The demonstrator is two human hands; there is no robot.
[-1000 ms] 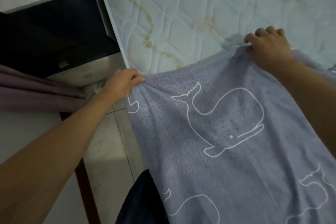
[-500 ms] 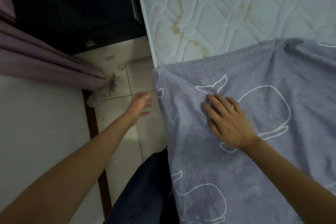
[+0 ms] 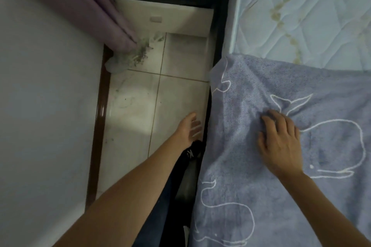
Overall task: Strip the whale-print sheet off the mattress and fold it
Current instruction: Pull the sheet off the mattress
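Blue sheet [image 3: 281,196] hides the near mattress [image 3: 321,16]. Our right hand [image 3: 281,142] presses it; our blurry left hand [image 3: 188,130] hangs loose.

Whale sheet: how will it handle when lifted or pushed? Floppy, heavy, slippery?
Likely floppy: the sheet puckers into creases at the fingertips of the right hand and drapes over the mattress edge. Probably light for its size: thin cloth hugging that edge. The nubby weave looks grippy, so a push would likely bunch it rather than slide it.

left hand [image 3: 187,130] fingertips blurred | sheet [image 3: 261,196] cut off right, bottom | mattress [image 3: 301,16] part-covered
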